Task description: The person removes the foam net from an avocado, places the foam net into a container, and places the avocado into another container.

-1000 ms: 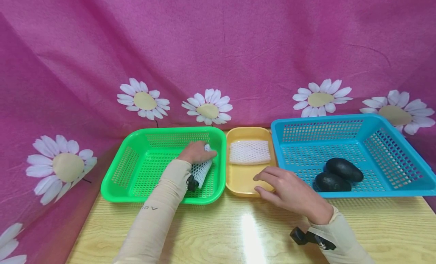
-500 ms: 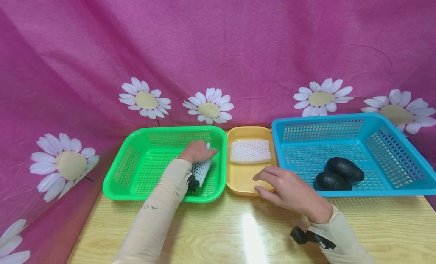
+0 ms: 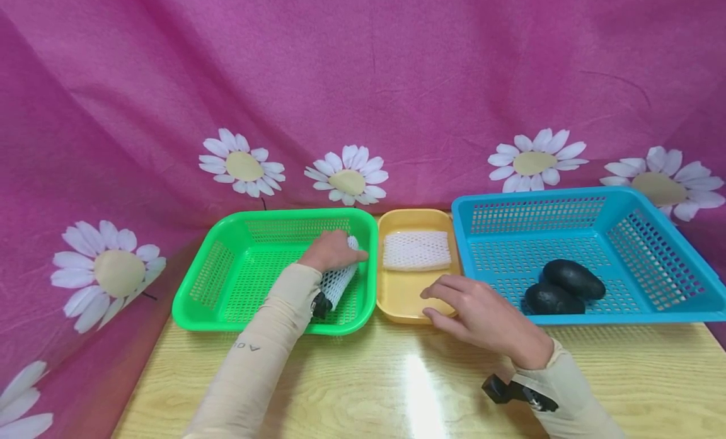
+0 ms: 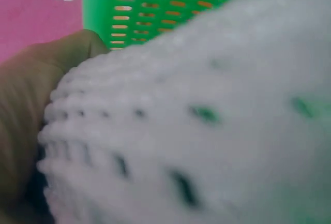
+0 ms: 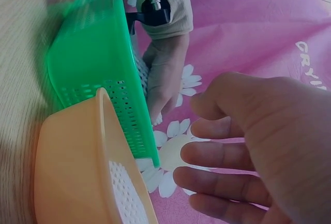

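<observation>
My left hand (image 3: pixel 331 251) reaches into the green basket (image 3: pixel 371 269) and grips a white foam fruit net (image 3: pixel 340 286) near its right end. The left wrist view has this net (image 4: pixel 207 79) close up, the thumb along its edge and dark patches showing through some holes. Over the front right of the yellow tray (image 3: pixel 404 295), my right hand (image 3: pixel 482 316) hovers with relaxed, slightly bent fingers and holds nothing. A second foam net (image 3: pixel 416 251) lies flat in the tray's back half. Two black avocados (image 3: pixel 574 280) lie together in the blue basket (image 3: pixel 510 256).
The green basket, yellow tray and blue basket stand side by side along the back of the wooden table (image 3: pixel 363 376). A magenta cloth (image 3: pixel 397 99) with daisies hangs right behind them. The right forearm crosses in front of the blue basket.
The left hand and the foam net in it have shifted slightly to the right in the green basket. The right hand has stayed in place.
</observation>
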Tool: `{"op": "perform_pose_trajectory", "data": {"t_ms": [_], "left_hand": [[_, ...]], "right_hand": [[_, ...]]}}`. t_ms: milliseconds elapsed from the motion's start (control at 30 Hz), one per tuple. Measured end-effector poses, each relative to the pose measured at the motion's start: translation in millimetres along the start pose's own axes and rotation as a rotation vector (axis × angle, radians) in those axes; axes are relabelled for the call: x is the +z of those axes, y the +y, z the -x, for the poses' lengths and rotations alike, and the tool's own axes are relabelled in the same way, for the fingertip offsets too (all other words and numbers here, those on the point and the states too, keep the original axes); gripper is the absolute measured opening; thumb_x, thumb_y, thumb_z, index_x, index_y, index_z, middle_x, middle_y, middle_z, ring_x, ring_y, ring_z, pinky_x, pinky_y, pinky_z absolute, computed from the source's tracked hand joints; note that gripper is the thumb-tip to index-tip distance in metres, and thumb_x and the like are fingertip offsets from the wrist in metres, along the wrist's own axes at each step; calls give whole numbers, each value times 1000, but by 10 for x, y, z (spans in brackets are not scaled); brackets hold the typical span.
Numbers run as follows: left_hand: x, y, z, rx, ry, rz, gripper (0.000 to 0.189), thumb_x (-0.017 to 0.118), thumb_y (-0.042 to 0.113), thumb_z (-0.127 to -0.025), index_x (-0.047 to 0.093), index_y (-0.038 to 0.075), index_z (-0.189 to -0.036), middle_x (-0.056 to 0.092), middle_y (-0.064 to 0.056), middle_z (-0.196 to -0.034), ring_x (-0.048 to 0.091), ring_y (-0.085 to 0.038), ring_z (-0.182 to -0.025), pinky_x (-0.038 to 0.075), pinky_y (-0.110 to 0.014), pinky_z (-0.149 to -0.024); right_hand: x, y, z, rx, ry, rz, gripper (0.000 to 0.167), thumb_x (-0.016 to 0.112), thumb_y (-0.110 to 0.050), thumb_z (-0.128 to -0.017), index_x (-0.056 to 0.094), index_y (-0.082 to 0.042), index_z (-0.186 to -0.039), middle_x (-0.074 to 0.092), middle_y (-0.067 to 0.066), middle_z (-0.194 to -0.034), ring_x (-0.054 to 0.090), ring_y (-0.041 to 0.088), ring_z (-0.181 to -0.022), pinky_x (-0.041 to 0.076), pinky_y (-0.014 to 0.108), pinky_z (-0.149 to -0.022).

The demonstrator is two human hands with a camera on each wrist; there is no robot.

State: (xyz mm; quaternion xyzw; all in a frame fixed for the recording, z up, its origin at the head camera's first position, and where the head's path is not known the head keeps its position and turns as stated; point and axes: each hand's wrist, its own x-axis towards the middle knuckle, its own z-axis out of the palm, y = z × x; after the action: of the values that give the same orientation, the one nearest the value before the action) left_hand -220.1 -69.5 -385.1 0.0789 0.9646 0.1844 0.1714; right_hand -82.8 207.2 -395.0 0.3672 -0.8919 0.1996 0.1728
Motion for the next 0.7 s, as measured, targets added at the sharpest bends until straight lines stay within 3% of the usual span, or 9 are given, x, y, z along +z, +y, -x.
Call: {"op": "perform_pose_trajectory", "data": {"t_ms": [467, 700], "left_hand": [[-192, 142, 223, 59, 71, -19, 40, 72, 42, -85, 64, 6, -103, 66, -10, -89, 64, -22, -74, 53, -28, -58], [-239, 267, 343, 122, 104, -68, 40, 70, 43, -87, 65, 7, -104, 66, -7, -88, 63, -23, -78, 51, -29, -60]], "right_hand": [[-34, -24, -3, 8, -3, 2, 23, 80, -27, -88, 76, -15, -106, 73, -5, -99, 67, 4, -81, 59, 26, -72], [-36, -27, -4, 9, -5, -7, 23, 80, -26, -87, 76, -15, -106, 74, -5, -99, 67, 4, -80, 58, 24, -71]]}}
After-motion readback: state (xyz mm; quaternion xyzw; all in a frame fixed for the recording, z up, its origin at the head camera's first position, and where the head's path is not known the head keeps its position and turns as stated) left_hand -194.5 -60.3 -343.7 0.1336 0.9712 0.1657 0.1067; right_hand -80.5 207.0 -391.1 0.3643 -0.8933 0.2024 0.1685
